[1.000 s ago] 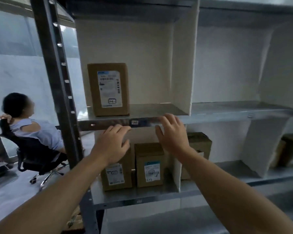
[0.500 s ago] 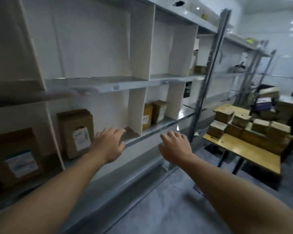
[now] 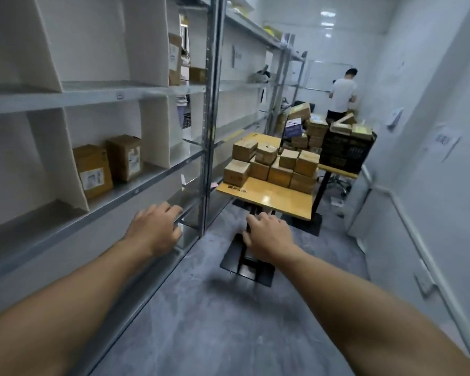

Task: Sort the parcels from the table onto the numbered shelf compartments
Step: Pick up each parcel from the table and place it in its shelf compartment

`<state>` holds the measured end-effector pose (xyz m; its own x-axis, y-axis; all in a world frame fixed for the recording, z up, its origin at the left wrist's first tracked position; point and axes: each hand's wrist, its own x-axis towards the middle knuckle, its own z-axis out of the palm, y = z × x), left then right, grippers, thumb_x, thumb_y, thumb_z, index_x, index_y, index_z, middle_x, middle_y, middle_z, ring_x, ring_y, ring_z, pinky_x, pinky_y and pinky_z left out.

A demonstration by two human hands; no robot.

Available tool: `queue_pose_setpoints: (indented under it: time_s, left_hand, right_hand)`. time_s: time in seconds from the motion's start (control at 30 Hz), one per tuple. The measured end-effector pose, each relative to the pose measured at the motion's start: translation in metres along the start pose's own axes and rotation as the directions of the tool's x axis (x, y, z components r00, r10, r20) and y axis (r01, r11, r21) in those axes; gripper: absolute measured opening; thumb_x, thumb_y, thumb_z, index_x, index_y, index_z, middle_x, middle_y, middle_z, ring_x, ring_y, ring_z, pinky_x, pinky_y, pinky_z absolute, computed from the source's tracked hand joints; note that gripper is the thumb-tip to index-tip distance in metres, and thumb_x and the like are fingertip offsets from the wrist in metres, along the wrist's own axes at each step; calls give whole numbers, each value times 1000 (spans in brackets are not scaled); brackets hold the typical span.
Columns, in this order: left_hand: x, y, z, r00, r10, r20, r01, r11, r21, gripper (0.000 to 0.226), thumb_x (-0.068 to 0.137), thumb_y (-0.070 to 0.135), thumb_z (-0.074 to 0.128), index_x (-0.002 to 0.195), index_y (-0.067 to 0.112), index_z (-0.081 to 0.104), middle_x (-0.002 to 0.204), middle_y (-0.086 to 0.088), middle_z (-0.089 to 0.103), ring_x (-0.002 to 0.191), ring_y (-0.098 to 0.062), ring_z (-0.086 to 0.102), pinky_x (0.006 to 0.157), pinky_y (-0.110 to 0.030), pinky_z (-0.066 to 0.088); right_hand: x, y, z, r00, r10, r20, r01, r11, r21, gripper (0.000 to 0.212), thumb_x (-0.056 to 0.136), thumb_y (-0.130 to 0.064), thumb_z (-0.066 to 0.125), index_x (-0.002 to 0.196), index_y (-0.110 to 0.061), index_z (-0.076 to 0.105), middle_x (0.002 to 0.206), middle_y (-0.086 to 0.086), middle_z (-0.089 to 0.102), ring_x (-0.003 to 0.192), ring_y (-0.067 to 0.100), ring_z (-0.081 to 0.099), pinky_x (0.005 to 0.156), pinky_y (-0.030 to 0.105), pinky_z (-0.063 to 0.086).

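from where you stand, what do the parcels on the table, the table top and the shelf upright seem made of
Parcels: brown cardboard by the look, matte, no shine on any face. Table top: yellow, smooth and glossy, with a bright patch of light reflected on it; probably laminate, though that is unsure. Shelf upright: grey metal with a dull sheen and a row of punched holes.

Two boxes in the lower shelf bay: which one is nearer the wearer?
The box next to the white divider, with its label low on the front. The second box stands past it, farther along the shelf.
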<state>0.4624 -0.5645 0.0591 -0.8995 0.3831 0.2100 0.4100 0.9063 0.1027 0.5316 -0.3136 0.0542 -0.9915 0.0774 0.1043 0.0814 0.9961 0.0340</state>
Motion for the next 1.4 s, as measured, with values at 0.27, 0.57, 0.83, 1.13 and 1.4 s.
queue_pose_setpoints:
  time_s: [0.27, 0.57, 0.83, 1.13, 1.4]
  left_hand:
    - [121, 16, 44, 996, 71, 51, -73, 997, 24, 49, 92, 37, 47, 140, 27, 41, 135, -2, 50, 121, -26, 47, 102, -42, 39]
    - [279, 39, 86, 987, 126, 96, -126, 992, -7, 46, 93, 33, 45, 138, 25, 42, 131, -2, 52, 117, -26, 48, 100, -44, 39]
    - [374, 69, 140, 972, 148, 180, -148, 989, -14, 47, 92, 36, 48, 138, 26, 42, 131, 0, 53, 119, -22, 49, 103, -44, 40]
    - [488, 87, 187, 982, 29, 189, -32, 999, 12, 44, 93, 38, 46, 137, 30, 44, 130, 3, 53, 117, -20, 49, 100, -41, 42]
    - [549, 86, 218, 971, -69, 228, 64, 997, 32, 47, 93, 35, 44, 139, 27, 42, 137, 0, 49, 121, -23, 47, 100, -41, 38]
  right_hand:
    - [95, 43, 26, 998, 59, 22, -58, 998, -26, 39, 101, -43, 40, 131, -19, 46, 129, 13, 55, 117, 36, 53, 93, 44, 42]
    - [228, 102, 45, 986, 141, 93, -141, 990, -1, 41, 102, -43, 39, 135, -19, 45, 129, 12, 54, 116, 35, 52, 91, 46, 42]
    - [312, 164, 84, 975, 162, 155, -169, 985, 35, 39, 103, -41, 37, 135, -19, 44, 129, 12, 52, 115, 35, 51, 87, 45, 41]
    - [432, 232, 119, 982, 44, 186, -52, 998, 38, 44, 104, -44, 36, 140, -21, 43, 132, 12, 53, 119, 35, 53, 93, 45, 44]
    - [519, 246, 153, 972, -67, 224, 49, 995, 83, 46, 103, -47, 36, 141, -22, 43, 134, 11, 53, 120, 34, 53, 94, 46, 45]
